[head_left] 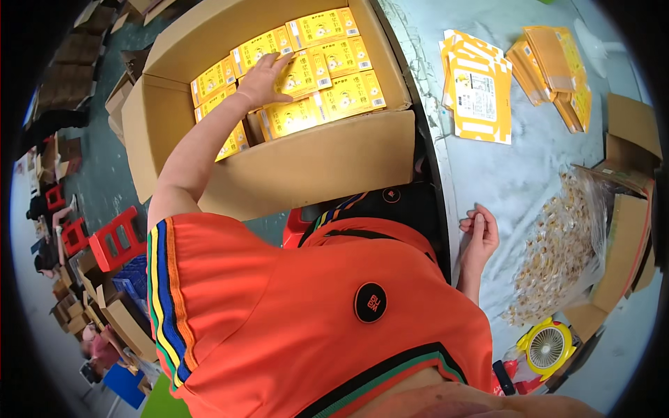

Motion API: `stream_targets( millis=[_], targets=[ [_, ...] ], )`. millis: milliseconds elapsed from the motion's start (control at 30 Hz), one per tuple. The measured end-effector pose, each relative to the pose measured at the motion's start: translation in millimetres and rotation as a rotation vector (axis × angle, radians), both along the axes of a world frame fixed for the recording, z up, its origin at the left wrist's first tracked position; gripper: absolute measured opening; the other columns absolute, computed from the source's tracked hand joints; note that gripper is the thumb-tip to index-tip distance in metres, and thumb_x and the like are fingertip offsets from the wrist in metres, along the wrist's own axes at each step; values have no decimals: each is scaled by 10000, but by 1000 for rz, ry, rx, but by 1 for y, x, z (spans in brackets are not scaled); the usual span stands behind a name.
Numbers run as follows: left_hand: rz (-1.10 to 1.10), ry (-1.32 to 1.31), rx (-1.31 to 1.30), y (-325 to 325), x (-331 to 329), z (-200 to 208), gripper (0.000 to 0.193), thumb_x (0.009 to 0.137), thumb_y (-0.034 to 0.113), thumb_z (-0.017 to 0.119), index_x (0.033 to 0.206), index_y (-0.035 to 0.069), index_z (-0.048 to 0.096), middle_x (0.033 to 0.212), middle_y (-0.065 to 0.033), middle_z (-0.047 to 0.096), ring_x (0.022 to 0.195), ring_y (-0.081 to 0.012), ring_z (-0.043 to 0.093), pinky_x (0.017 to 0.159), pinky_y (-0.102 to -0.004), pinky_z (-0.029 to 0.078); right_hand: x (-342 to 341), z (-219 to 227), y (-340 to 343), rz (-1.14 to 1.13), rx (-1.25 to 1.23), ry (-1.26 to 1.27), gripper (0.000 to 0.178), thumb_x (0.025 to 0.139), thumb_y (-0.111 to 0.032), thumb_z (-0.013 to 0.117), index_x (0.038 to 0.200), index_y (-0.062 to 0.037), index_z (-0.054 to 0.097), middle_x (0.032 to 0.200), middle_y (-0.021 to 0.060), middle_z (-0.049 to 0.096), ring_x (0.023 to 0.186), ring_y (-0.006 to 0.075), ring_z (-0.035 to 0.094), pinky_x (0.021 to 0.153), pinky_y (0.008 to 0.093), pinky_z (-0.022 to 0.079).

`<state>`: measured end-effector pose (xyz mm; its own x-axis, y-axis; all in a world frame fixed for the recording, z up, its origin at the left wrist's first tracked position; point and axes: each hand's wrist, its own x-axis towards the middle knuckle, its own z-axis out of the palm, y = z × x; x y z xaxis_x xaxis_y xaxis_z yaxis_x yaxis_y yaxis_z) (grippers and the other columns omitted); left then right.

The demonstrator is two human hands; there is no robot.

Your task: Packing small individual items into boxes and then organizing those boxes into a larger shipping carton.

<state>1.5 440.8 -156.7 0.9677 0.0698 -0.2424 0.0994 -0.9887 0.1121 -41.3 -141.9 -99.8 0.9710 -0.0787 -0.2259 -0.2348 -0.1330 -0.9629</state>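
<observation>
My left hand (261,82) reaches into a large open brown carton (306,167) lined with yellow printed boxes. Its thumb and fingers span the left end of one yellow box (306,72), which sits slightly tilted among the others. Rows of similar boxes (341,96) lie around it, and a dark gap shows by the carton's near wall. Over the edge of the pale table (516,174) on the right, my right hand (479,235) hovers with loosely curled fingers and nothing visible in it.
Flat yellow-and-white cartons (477,97) and a stack of folded yellow ones (557,66) lie on the table. Nearer are a heap of small wrapped pieces (557,244) in clear plastic, an opened carton (620,244) and a yellow fan (547,348). Red stools (118,239) stand at left.
</observation>
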Motion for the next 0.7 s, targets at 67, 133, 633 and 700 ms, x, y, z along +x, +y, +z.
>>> stream_targets(
  millis=[67,133,633,700],
  targets=[
    [21,72,67,2,1,2,1198,713,468,905,1639,237,181,1626,-180,327,1491,-393,334,1198,-546,354,1,-1,1,-13,-23,8,220,1049,-104,601,1208,31,668,970,83,708,748,101,645,690,246,544],
    [9,102,83,0,5,-4,1314,677,476,925,1661,291,74,1646,-170,285,1514,-380,297,1191,-620,321,1,-5,0,-29,-32,6,211,1051,-105,597,1199,25,673,957,75,704,733,96,638,679,240,537],
    [-65,291,-310,15,-80,24,1153,671,318,881,1613,98,252,1385,-232,507,1270,-428,505,1126,-471,428,0,-2,10,-101,-75,-16,190,1060,-114,580,1154,7,693,912,56,695,666,79,608,602,216,492],
    [-18,319,-287,9,-82,20,1158,672,321,883,1613,93,247,1396,-231,498,1282,-424,497,1127,-474,426,1,-2,11,-103,-88,-13,189,1060,-116,581,1150,5,694,910,54,694,664,77,607,599,215,490]
  ],
)
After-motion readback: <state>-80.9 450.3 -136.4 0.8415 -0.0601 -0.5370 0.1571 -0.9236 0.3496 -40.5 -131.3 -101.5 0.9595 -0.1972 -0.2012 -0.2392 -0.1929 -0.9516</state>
